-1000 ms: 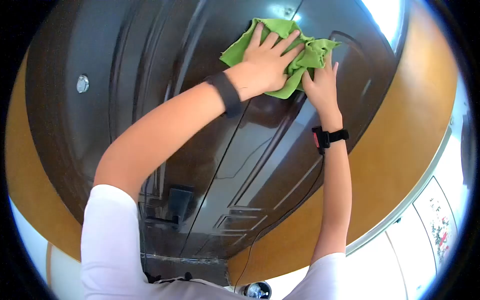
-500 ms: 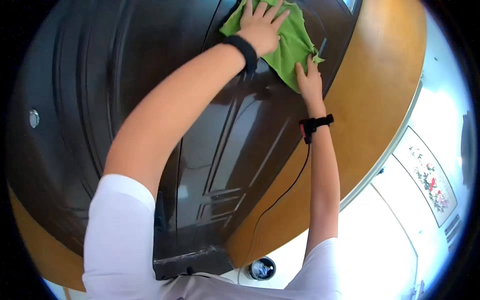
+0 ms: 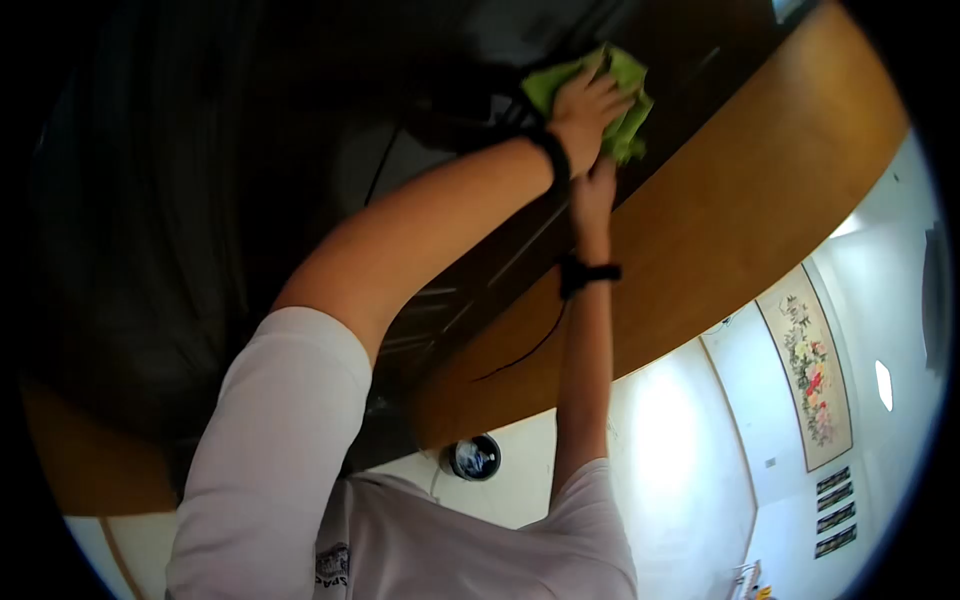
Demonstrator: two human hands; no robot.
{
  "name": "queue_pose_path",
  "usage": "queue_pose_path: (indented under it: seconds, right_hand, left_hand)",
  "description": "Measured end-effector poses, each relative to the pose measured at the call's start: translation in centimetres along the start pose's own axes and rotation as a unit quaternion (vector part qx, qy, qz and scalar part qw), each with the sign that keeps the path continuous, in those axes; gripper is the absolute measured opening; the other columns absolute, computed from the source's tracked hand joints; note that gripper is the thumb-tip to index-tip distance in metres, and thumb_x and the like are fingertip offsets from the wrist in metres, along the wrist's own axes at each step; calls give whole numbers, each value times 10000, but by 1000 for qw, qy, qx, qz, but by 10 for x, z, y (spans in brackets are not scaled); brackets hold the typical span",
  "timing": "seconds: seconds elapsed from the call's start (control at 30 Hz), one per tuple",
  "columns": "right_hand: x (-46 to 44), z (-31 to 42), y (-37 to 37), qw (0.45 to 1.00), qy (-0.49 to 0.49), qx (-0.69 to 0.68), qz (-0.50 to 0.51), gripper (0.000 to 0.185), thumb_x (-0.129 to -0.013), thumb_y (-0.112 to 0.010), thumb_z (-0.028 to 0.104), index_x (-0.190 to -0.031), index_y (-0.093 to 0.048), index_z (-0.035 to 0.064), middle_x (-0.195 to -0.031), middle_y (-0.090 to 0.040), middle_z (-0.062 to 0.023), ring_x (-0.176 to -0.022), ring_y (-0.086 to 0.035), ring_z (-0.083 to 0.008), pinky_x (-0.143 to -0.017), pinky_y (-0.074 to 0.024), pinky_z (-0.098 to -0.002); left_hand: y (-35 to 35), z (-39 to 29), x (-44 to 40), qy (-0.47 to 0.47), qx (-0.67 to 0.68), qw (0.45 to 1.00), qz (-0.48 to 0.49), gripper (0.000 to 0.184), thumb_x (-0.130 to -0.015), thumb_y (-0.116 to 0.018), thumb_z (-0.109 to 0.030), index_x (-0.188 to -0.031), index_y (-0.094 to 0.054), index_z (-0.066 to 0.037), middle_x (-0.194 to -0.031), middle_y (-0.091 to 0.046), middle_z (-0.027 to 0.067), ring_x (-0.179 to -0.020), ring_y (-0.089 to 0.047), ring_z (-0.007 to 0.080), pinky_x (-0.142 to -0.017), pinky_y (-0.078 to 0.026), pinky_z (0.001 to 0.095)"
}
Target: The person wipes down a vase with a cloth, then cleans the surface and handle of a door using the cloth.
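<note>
A green cloth point(image 3: 628, 72) lies crumpled against the dark panelled door point(image 3: 330, 150), near the upper middle of the view. My left hand point(image 3: 590, 112) presses on it with fingers spread flat, and a black band circles that wrist. Just below, my right hand point(image 3: 596, 195) is close to the cloth's lower edge and partly behind my left wrist. Its fingers are blurred and partly hidden, so whether they grip the cloth is unclear. A black strap point(image 3: 588, 274) with a cable sits on my right wrist.
A curved wooden frame point(image 3: 700, 210) borders the door on the right. On the floor below stands a dark bin point(image 3: 474, 458) with something light inside. A flower painting point(image 3: 808, 370) hangs on the pale wall at the far right.
My left hand has slid right and down with the cloth, which is now more bunched. My right hand has come in closer beside my left wrist. The view has tilted and darkened.
</note>
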State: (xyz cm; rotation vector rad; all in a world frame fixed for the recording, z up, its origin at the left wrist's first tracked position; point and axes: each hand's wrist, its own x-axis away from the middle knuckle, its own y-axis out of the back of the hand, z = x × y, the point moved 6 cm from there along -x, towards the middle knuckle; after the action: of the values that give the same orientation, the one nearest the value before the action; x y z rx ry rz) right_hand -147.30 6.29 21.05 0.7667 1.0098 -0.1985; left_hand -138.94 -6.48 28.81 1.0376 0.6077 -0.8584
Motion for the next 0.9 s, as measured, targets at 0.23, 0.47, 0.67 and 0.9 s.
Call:
queue_pose_path:
  seconds: [0.23,0.47,0.67,0.9]
  right_hand:
    - [127,16,-54,995,-48,-84,8,483,-983,-629,160,-1414,-522,-30,-1441,-536,-265,-1354,-500,-424,-1127,-395,-465]
    - [68,128,-69,986,92,-93,-108,523,-978,-615,173,-1435,-495,-49,-1546,-363,-340,-1440,-342,-511,-1174,-317,-530]
    - [218,141,-174,988,84,-109,-70,707,-903,-644,149,-1525,-387,-68,-1617,-191,-399,-1508,-172,-586,-1229,-188,-615]
    - [186,102,-130,992,25,-87,-84,625,-917,-647,235,-1457,-502,-43,-1666,-176,-327,-1542,-182,-514,-1245,-209,-539]
  left_hand:
    - [-95,-36,193,-80,89,986,114,706,-944,-600,-246,-1608,-374,-166,-1714,-230,-38,-1463,-373,213,-1298,-41,507]
    - [-3,107,225,220,155,954,-131,700,-928,-633,-212,-1589,-408,-164,-1680,-288,142,-1519,-287,406,-1169,-117,754]
    - [-62,66,372,320,180,929,40,576,-928,-632,-232,-1470,-520,-74,-1643,-231,325,-1499,-158,599,-1114,-100,807]
    - [-71,14,351,188,334,915,127,412,-938,-633,-255,-1295,-609,-51,-1621,-260,350,-1404,-308,576,-1100,-109,774]
